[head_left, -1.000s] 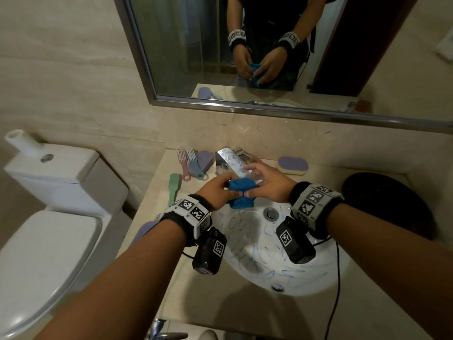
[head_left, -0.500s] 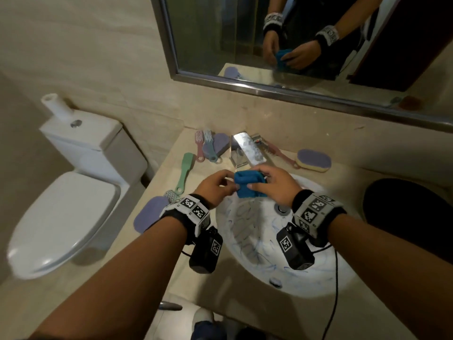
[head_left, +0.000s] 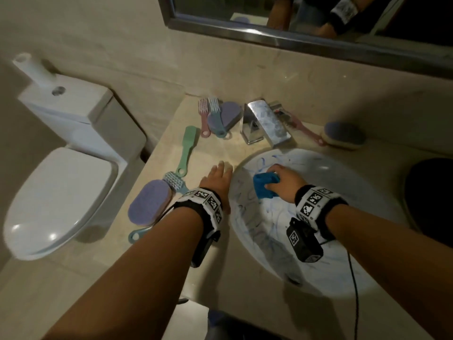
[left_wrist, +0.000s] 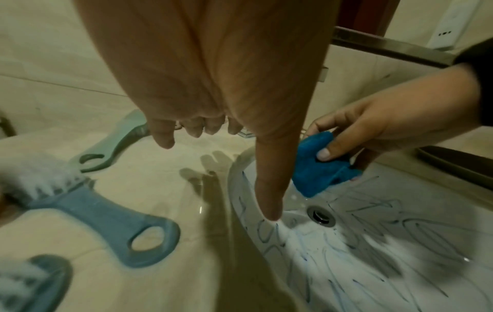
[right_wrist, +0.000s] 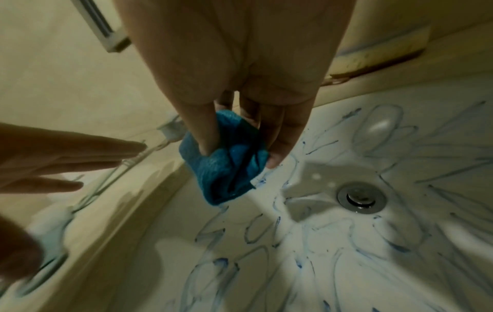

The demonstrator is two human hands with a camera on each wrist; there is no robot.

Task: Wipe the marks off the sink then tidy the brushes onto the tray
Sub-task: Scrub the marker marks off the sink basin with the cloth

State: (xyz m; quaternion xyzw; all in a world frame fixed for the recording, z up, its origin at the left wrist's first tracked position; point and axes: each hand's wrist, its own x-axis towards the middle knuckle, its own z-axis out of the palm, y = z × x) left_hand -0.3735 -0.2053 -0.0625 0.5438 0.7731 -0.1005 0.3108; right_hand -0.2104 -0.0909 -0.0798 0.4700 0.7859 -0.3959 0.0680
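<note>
Where the right hand (right_wrist: 240, 88) grips, the cloth (right_wrist: 226, 164) is half hidden.

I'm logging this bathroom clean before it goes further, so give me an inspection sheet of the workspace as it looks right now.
Surface: beige counter; white sink covered in blue marks.
Job's things: blue cloth in the basin; brushes loose on the counter, such as the green brush; dark tray beside the sink.
Clutter: nothing seen.
Hands: right hand grips the cloth; left hand flat by the rim, holding nothing.
Cables: black cable from the right wrist.
Surroundings: tap, toilet, mirror.
</note>
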